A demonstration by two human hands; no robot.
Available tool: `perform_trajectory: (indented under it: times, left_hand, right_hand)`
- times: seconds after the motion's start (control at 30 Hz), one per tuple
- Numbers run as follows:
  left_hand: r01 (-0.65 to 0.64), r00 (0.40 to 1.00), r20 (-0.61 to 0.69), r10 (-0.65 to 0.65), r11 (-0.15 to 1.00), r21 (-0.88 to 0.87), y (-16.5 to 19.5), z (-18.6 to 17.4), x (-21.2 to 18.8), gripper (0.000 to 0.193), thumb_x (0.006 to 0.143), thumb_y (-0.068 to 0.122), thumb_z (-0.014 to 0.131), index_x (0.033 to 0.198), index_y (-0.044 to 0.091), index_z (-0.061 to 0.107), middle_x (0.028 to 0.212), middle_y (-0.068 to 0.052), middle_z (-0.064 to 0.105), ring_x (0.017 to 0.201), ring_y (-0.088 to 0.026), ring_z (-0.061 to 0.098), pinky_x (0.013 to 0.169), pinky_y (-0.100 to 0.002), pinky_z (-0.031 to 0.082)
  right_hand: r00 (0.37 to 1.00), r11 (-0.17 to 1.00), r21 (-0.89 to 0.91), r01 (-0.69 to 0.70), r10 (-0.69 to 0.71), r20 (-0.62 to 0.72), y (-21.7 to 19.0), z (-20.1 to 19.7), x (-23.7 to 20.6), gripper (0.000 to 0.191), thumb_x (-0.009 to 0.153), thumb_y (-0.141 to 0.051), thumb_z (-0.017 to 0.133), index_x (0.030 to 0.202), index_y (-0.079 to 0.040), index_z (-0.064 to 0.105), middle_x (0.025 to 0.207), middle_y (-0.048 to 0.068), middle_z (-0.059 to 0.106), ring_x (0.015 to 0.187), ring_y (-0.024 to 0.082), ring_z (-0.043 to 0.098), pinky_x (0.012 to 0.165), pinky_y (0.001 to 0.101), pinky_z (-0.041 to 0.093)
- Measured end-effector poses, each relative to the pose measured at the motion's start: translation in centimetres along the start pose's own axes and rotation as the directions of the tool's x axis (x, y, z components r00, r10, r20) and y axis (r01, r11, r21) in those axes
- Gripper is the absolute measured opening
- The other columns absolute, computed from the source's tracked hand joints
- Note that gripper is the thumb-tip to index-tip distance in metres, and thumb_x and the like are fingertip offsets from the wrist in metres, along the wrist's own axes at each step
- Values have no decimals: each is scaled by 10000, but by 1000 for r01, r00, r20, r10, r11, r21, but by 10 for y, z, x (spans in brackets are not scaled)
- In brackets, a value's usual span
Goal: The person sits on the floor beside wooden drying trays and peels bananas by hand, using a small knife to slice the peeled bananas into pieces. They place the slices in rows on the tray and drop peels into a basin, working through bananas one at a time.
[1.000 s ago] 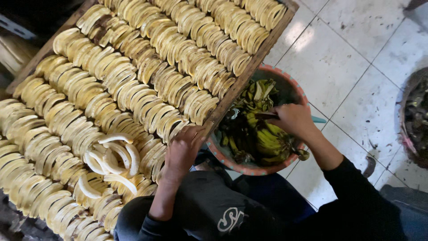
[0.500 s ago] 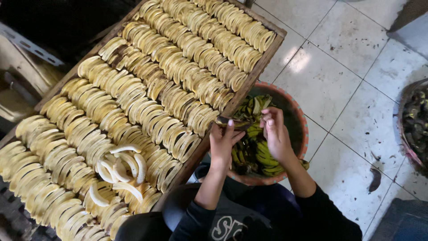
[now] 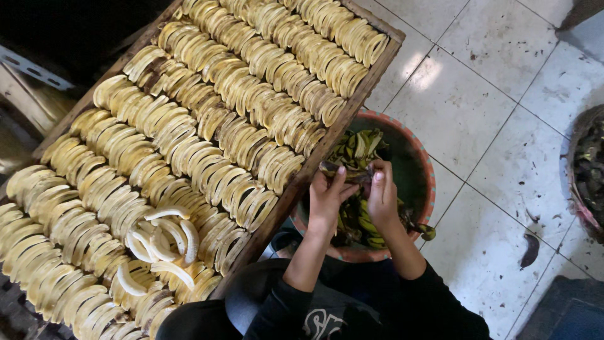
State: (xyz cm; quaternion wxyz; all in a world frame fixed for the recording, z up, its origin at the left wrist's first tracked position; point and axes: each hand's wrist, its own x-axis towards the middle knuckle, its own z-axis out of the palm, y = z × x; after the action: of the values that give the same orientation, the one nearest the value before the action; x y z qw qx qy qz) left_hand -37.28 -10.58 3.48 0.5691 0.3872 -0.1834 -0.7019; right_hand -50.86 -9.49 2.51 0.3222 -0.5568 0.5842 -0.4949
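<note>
My left hand [image 3: 327, 198] and my right hand [image 3: 382, 192] meet over a round green basin [image 3: 420, 179] with an orange rim, and both grip one dark-skinned banana [image 3: 343, 171] held level between them. The basin holds a heap of green and yellow banana peels [image 3: 362, 220]. Left of my hands a wooden tray [image 3: 318, 157] carries rows of peeled yellowish bananas [image 3: 251, 119]. A few paler, fresher peeled bananas [image 3: 165, 236] lie loose on top of the rows near the tray's front.
White floor tiles [image 3: 491, 119] with dirt marks spread to the right. Another round container of dark scraps [image 3: 588, 170] sits at the right edge. My dark-clothed lap [image 3: 327, 308] fills the bottom of the view. A metal rail [image 3: 28, 66] lies at the far left.
My left hand left the tray's pale bananas and moved right to the basin. My right hand rose from the peels, and both hands now hold one banana together.
</note>
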Motion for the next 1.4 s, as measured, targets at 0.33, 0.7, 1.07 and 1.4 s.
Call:
perform_trajectory:
  times: [0.33, 0.7, 1.07, 1.4]
  left_hand:
    - [23, 983, 171, -72, 962, 274, 14, -25, 32, 233, 1026, 219, 632, 1151, 28, 678, 988, 4, 668, 922, -99, 614, 821, -266, 507]
    - [-142, 878, 465, -110, 869, 473, 20, -40, 41, 503, 1041, 101, 585, 1516, -17, 467, 1297, -44, 643, 1169, -99, 565, 1032, -231, 440]
    - [113, 929, 189, -317, 732, 672, -13, -67, 61, 452, 1051, 230, 456, 1476, 78, 451, 1045, -61, 738, 881, -146, 669, 755, -319, 520]
    - [-145, 984, 180, 6, 621, 771, -11, -11, 35, 383, 1079, 420, 476, 1233, 71, 519, 1027, -232, 688, 963, -446, 641, 760, -466, 480]
  right_hand:
    - [965, 973, -206, 107, -51, 257, -13, -7, 6, 284, 1100, -307, 413, 1143, -47, 519, 753, 117, 629, 682, 288, 678, 637, 399, 519]
    - [867, 919, -342, 195, 1, 498, -39, -39, 51, 263, 1091, -307, 422, 1104, -69, 535, 714, 134, 628, 659, 331, 664, 617, 425, 508]
    - [972, 789, -600, 134, 14, 235, -40, -84, 103, 330, 1134, -319, 445, 1166, -29, 600, 823, 178, 661, 768, 361, 678, 733, 418, 521]
    - [987, 976, 184, -118, 94, 134, -5, -6, 44, 249, 941, -116, 769, 1144, 26, 742, 1043, 38, 729, 845, 77, 606, 737, 237, 497]
